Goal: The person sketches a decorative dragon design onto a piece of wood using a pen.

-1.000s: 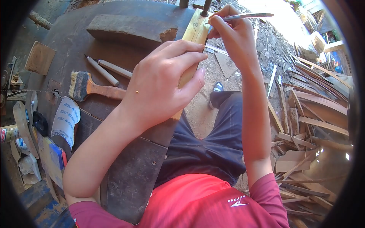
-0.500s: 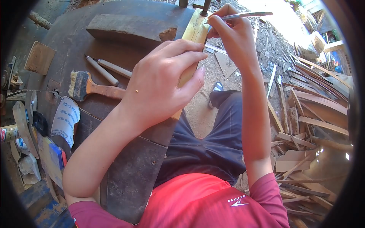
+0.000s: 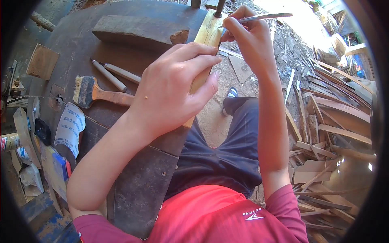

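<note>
My right hand [image 3: 248, 38] pinches a slim pen [image 3: 265, 17], its tip down at the far end of a pale wooden strip [image 3: 209, 30]. Curving dark lines are drawn on that end of the strip. My left hand [image 3: 174, 79] lies across the strip's middle, fingers curled over its right edge, hiding much of it. A dark clamp-like rod [image 3: 219, 8] presses on the strip's far end. Left of my left hand are a paintbrush [image 3: 107, 96] and two thin-handled tools, one of them a carving tool [image 3: 109, 75].
A thick wood block [image 3: 135, 32] sits on the dark worktable [image 3: 139, 182]. Abrasive paper [image 3: 69, 127] and a square wood piece [image 3: 42, 61] lie at the left. Scrap wood [image 3: 324, 133] is heaped on the ground at right.
My right hand and the pen have shifted very slightly to the right. My left hand and the wooden strip look unmoved.
</note>
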Available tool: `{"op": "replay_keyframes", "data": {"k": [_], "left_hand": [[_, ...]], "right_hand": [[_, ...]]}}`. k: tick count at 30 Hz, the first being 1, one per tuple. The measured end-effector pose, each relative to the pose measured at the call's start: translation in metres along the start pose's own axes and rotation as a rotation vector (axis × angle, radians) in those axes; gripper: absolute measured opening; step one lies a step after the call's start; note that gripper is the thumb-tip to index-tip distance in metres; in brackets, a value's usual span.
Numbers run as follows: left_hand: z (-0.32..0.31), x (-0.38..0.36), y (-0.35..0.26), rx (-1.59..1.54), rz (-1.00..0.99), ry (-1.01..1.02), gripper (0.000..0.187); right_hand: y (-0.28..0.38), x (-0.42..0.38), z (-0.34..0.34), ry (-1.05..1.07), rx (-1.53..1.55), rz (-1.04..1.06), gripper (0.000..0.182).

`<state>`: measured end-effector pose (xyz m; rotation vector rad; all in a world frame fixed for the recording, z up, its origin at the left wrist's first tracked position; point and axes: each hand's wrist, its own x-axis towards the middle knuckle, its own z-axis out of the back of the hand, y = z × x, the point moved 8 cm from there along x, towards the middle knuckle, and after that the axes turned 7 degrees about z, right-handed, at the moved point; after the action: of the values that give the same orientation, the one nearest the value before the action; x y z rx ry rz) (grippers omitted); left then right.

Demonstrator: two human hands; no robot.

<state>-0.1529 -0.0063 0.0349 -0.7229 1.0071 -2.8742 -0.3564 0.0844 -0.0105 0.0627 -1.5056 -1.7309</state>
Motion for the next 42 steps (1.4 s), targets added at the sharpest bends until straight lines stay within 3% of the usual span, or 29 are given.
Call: {"op": "replay_keyframes", "data": {"k": [9,16,27,30,42], "left_hand": [[0.0,0.0,-0.001,0.0,-0.003,0.001,0.025],[0.0,0.0,-0.001,0.003,-0.007,-0.006,0.026],[0.0,0.0,-0.001,0.002,0.002,0.004,0.027],[0.0,0.0,-0.001,0.006,0.003,0.008,0.028],[0.0,0.0,-0.001,0.002,0.001,0.007,0.027]], "right_hand": [[0.033,-0.004,-0.004,-0.06,-0.076,-0.054,0.016],[-0.001,0.0,-0.003,-0.012,0.011,-0.011,0.017],[0.007,0.002,-0.007,-0.001,0.009,0.02,0.018],[0.026,-0.002,-0.01,-0.06,0.017,-0.106,0.014],[0.026,0.0,-0.011,-0.065,-0.017,-0.116,0.015]]}}
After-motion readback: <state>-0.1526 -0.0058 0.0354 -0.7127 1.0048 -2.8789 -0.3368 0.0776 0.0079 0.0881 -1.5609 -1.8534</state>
